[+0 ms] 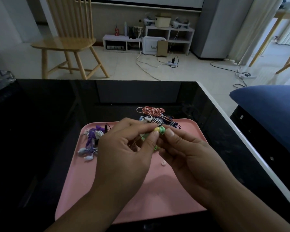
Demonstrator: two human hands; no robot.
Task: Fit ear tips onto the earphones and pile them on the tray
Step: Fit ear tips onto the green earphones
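I have both hands together above the pink tray (107, 190), the left hand (124, 153) and right hand (189, 156) pinching one green and yellow earbud (160, 129) between thumbs and fingertips. It looks tiny, light and smooth, so I judge it slips easily; I would hold the hard shell, not the cable. The tip should be soft and stretchy. A loose white tip (162, 163) lies on the tray just under my right hand. Purple earphones (90, 139) sit at the tray's left, more coils at its far edge.
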